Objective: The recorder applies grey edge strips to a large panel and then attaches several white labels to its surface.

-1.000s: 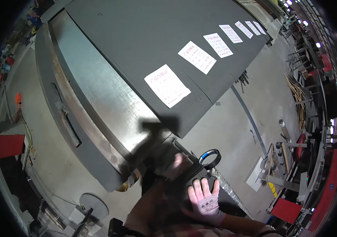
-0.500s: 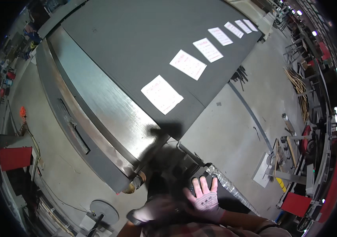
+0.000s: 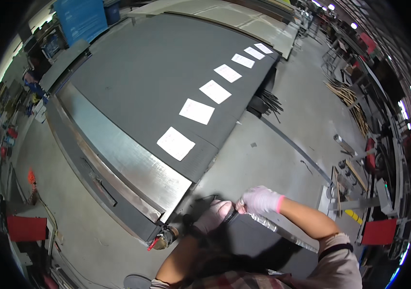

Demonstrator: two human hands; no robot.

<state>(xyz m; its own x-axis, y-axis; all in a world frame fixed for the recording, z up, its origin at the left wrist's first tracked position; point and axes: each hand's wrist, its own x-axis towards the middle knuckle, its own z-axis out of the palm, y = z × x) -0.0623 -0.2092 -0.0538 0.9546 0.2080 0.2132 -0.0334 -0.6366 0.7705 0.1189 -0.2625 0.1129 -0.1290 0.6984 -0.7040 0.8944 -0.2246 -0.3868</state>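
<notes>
Both my hands wear pale gloves and meet at the far corner of a dark grey flat surface (image 3: 258,243) close to my body. A crinkled silver strip (image 3: 287,234) runs along its right edge. My right hand (image 3: 261,200) is closed, fingertips pinched down at that corner. My left hand (image 3: 213,216) is curled beside it, next to a small dark piece between the two hands. What exactly the fingers grip is hidden. Ahead stands a large table with a dark grey top (image 3: 133,72), carrying a row of several white paper sheets (image 3: 197,111).
A shiny metal plate (image 3: 123,139) lines the table's left side, with a dark curved rail (image 3: 97,180) outside it. Dark rods (image 3: 268,102) stick out under the right edge. Red panels (image 3: 379,232) stand at right and left. A strip (image 3: 297,149) lies on the floor.
My right hand, spread flat on the dark surface before, has closed at its corner. My left hand, blurred lower down, has come up beside it. The view has tilted up, showing more of the table.
</notes>
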